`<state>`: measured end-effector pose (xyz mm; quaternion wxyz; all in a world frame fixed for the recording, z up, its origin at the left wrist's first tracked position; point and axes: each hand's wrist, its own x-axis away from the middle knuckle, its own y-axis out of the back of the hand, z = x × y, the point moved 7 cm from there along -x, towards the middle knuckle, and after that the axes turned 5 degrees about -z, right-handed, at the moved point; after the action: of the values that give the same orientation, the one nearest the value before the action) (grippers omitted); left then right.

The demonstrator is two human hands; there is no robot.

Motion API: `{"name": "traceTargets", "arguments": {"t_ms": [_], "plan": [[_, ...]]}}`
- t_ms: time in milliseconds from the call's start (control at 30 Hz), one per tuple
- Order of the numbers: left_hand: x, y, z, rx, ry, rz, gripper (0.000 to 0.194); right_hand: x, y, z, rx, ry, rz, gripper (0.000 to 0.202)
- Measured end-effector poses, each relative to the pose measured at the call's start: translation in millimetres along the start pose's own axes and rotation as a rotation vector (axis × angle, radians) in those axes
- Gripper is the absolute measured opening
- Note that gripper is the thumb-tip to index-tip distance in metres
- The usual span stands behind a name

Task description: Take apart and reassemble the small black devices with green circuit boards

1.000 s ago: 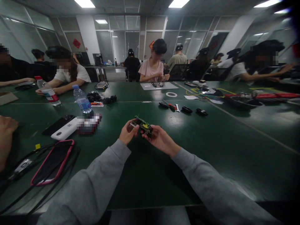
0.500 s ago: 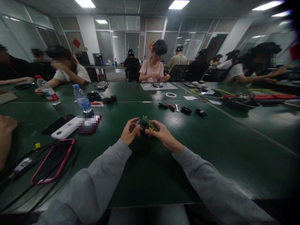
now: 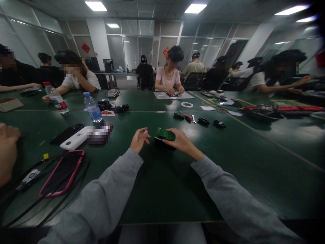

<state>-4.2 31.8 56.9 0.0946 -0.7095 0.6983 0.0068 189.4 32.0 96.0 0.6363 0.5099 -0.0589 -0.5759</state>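
Note:
A green circuit board [image 3: 164, 134] is gripped along its right side by my right hand [image 3: 180, 139], thumb near the front edge and fingers over the back. A dark part shows beneath the board; I cannot tell whether it is attached. Just left of the board, and apart from it, my left hand [image 3: 138, 139] is raised with its fingers bent and spread. I see nothing clearly held in it. Beyond my right hand lie a screwdriver [image 3: 187, 117], a small wrench [image 3: 193, 119] and several black pieces [image 3: 203, 121].
To the left are a white power bank [image 3: 73, 138], a pink-rimmed phone [image 3: 62, 173] with cables across it, and two bottles, the nearer one blue-capped [image 3: 92, 107]. A white ring [image 3: 187, 105] lies farther back. Another person's hand [image 3: 8, 149] rests at the left edge. People sit across the table.
My left hand has come off the board and moved a little left. The board now lies flatter, its green face up, in my right hand alone. The view has shifted slightly.

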Motion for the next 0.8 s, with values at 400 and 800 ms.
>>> {"name": "traceTargets", "arguments": {"t_ms": [400,800], "plan": [[-2.0,-1.4,4.9,-0.01,-0.014,0.049,0.051,4.7,17.9,-27.3,-0.032,-0.056,-0.007,0.045],[-0.5,-3.1,4.5,-0.029,-0.012,0.057,0.049,7.9,-3.1,-16.8,-0.039,0.025,0.034,0.045]]}}
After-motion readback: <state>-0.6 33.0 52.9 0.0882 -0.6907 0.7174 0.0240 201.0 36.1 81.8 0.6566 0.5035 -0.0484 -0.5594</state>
